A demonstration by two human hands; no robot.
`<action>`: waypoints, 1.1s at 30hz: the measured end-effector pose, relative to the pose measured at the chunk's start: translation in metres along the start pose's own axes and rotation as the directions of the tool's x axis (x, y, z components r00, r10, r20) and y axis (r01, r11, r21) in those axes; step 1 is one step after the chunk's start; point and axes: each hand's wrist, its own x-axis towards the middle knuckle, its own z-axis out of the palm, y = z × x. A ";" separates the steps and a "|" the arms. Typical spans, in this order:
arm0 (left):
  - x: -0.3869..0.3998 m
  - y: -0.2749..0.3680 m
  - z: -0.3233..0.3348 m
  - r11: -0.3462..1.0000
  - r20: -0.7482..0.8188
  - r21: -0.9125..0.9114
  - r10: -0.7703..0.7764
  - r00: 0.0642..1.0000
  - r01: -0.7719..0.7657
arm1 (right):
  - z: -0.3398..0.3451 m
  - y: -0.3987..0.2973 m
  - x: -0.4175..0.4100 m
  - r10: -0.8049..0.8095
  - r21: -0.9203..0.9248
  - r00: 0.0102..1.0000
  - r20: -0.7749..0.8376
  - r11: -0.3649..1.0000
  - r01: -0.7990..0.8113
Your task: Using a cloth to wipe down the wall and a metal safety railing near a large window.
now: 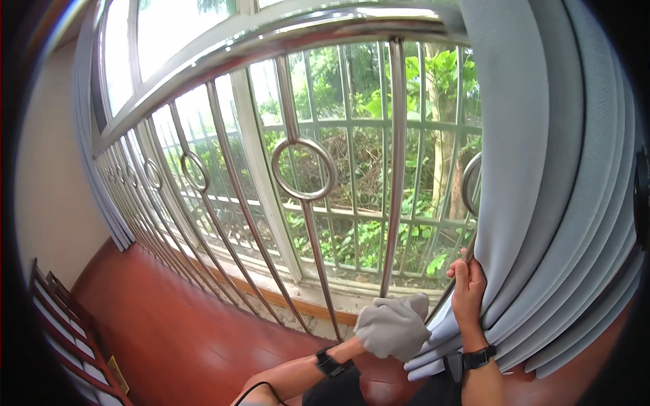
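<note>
A grey cloth [393,327] covers my left hand [363,341], low beside the stainless steel railing [397,167]; the fingers are hidden under it. To its right my right hand [468,286] is closed around a metal railing bar [447,292], at the edge of the light blue-grey curtain [523,152]. The curtain hangs in folds over the right part of the railing, and its lower hem lies near my forearms. Both wrists wear black bands.
Behind the railing stands a window [269,177] with outer bars and plants beyond. A dark slatted wooden piece of furniture [76,340] is at the lower left on the red floor [167,314]. Another curtain [96,167] hangs by the far wall.
</note>
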 end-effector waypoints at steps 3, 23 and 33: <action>0.007 -0.047 -0.009 0.998 -0.154 -0.049 -0.033 0.987 0.026 | -0.001 0.003 0.001 0.030 0.016 0.999 -0.028 0.999 -0.030; 0.260 -0.075 -0.027 0.960 -0.584 -0.046 0.198 0.787 -0.276 | -0.016 0.035 0.007 0.068 0.102 0.997 0.034 0.992 -0.071; 0.110 -0.073 0.150 0.983 -0.089 -0.174 0.044 0.995 -0.059 | -0.010 0.026 0.007 0.090 0.023 0.996 0.014 0.996 -0.090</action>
